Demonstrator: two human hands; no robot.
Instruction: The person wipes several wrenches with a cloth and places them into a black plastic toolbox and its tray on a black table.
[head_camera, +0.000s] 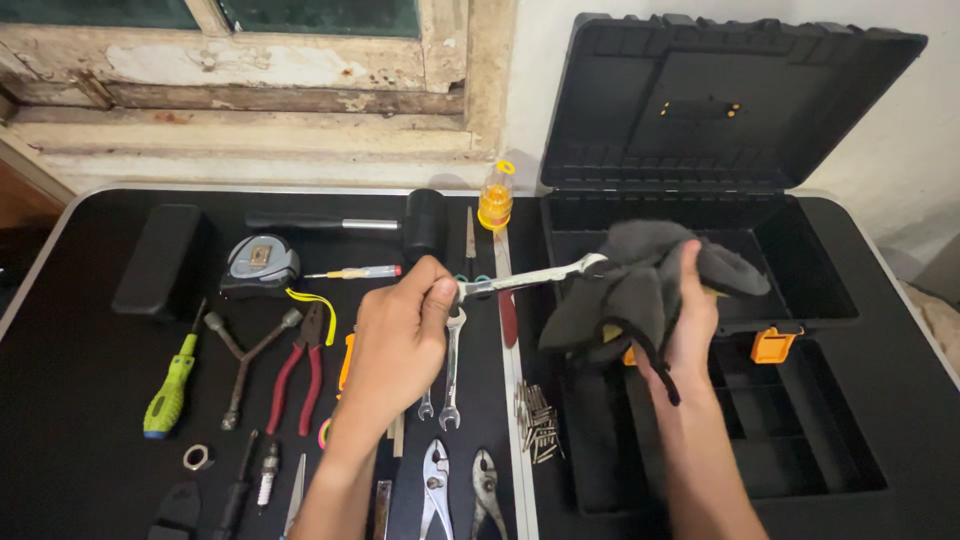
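The open black toolbox (800, 300) fills the right of the frame, and in front of it your right hand (690, 320) bunches a soft, limp grey cloth (640, 285) around the wrench head. Your left hand (400, 335), fingers closed on the shank, holds the combination wrench (525, 278) at centre frame above the worktop (80, 400). The wrench looks like rigid, smooth steel, probably slippery, so grip it mid-shank.

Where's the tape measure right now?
In the head view, the tape measure lies on the left part of the black table, beside the small red-tipped screwdriver and above the red-handled pliers.
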